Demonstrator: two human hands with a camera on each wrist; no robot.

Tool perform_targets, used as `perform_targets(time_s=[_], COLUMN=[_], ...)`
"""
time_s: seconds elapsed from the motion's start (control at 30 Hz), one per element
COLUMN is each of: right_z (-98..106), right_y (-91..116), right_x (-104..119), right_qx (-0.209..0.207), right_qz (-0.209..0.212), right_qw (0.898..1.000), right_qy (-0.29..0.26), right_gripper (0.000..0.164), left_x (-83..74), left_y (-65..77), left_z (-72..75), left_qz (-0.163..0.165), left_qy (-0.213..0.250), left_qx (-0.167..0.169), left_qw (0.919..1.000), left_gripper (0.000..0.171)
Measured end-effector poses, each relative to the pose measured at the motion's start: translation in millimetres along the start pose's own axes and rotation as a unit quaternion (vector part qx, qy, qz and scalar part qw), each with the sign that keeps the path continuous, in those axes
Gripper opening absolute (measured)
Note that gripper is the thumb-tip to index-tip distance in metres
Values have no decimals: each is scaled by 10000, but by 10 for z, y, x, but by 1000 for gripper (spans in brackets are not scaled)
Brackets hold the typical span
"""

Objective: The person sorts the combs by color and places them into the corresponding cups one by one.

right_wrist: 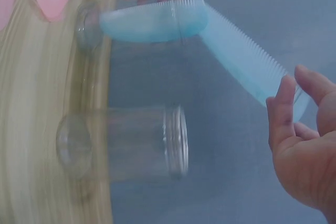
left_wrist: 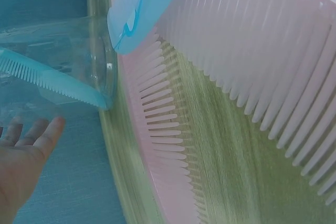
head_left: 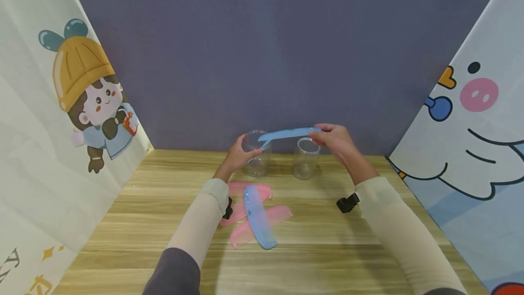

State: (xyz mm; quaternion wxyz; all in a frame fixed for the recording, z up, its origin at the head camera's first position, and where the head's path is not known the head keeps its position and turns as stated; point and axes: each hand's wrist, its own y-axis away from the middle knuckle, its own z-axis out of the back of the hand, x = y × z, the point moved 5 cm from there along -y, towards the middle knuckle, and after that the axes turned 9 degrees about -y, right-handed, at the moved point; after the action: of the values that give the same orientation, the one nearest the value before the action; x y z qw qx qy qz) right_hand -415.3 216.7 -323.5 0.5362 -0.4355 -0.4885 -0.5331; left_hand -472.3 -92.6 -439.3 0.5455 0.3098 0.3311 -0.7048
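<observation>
My left hand [head_left: 236,156] grips the side of a clear jar [head_left: 257,168] that stands toward the back of the table. Leaning inside this jar is a blue comb [right_wrist: 152,24], its teeth visible in both wrist views. My right hand [head_left: 336,141] pinches one end of a second blue comb [head_left: 290,133], held nearly level above the jars. The far end of that comb is over the left jar's mouth. To the right stands another clear jar [head_left: 304,165], uncapped, with nothing visible in it.
Several pink combs [head_left: 281,214] lie crossed on the wooden table [head_left: 319,249] near my left forearm. A blue comb [head_left: 259,222] lies across them. Behind the jars rises a dark grey-blue panel [head_left: 229,58], with printed cartoon sheets [head_left: 442,158] at both sides.
</observation>
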Motion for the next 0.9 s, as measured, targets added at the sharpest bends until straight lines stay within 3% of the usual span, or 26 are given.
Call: perform_targets(time_s=[0.43, 0.67, 0.77, 0.9], right_z=[-239, -265, -256, -259], right_y=[-93, -110, -95, -54], right_x=[96, 82, 52, -56], right_qx=[-23, 1, 40, 201], right_qz=[534, 678, 678, 560], right_qw=[9952, 9931, 9942, 9978], right_qy=[-825, -954, -840, -276], right_gripper=[63, 58, 54, 51], left_x=[14, 18, 23, 35], left_y=[20, 7, 0, -12], left_z=[-13, -27, -13, 5], left_qz=[45, 50, 71, 61], left_qy=[84, 70, -8, -40], left_qx=[32, 13, -46, -72], left_qw=[9999, 10000, 10000, 9999], left_gripper=[106, 106, 105, 103])
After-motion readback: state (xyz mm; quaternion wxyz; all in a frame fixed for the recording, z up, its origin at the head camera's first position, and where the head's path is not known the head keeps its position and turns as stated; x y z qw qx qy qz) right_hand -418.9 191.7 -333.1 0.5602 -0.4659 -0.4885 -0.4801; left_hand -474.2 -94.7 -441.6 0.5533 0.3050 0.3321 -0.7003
